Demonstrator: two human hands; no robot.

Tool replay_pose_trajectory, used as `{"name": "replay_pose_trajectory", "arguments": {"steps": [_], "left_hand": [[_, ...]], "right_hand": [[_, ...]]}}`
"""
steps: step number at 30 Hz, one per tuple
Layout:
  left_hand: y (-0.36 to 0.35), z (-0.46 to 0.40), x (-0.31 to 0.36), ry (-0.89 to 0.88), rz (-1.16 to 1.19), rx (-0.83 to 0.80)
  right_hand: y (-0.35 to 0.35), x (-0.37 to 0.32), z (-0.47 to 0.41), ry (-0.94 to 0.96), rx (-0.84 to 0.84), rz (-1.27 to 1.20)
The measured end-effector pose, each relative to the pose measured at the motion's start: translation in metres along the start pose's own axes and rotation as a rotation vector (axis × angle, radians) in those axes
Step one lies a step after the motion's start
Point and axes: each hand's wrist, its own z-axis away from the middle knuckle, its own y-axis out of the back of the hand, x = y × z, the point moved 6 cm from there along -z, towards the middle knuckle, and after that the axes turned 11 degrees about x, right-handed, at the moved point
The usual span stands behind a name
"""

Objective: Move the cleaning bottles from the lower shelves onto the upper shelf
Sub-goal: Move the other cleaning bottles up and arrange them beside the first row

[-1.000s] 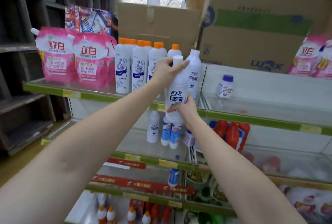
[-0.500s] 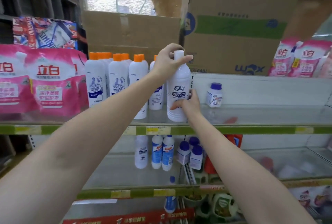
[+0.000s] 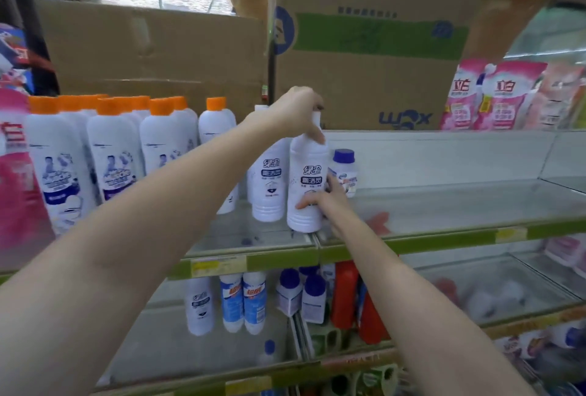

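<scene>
A white cleaning bottle (image 3: 306,183) with a green label stands on the upper shelf (image 3: 444,238), near its front edge. My left hand (image 3: 293,115) grips its neck and cap from above. My right hand (image 3: 326,199) holds its lower body from the right side. A second identical white bottle (image 3: 269,186) stands just left of it. On the lower shelf (image 3: 196,351) stand one more white bottle (image 3: 199,306), two blue-labelled bottles (image 3: 242,302), small purple-capped bottles (image 3: 301,297) and red bottles (image 3: 345,294).
Orange-capped white bottles (image 3: 117,148) fill the upper shelf's left part. A small purple-capped bottle (image 3: 344,170) stands behind my right hand. Pink pouches (image 3: 494,94) sit at the back right, cardboard boxes (image 3: 364,46) behind. The upper shelf's right half is bare glass.
Both hands carried the white bottle up and forward onto the upper shelf, beside the other white bottle. The view has come closer to the shelf.
</scene>
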Motion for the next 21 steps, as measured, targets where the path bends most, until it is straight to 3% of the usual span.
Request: {"name": "replay_pose_trajectory", "arguments": {"steps": [13, 21], "left_hand": [[-0.035, -0.058, -0.026, 0.225, -0.22, -0.012], [-0.047, -0.062, -0.034, 0.334, -0.244, 0.085]], "right_hand": [[-0.018, 0.029, -0.096, 0.07, -0.208, 0.199], [-0.03, 0.025, -0.117, 0.221, -0.176, 0.406]]}}
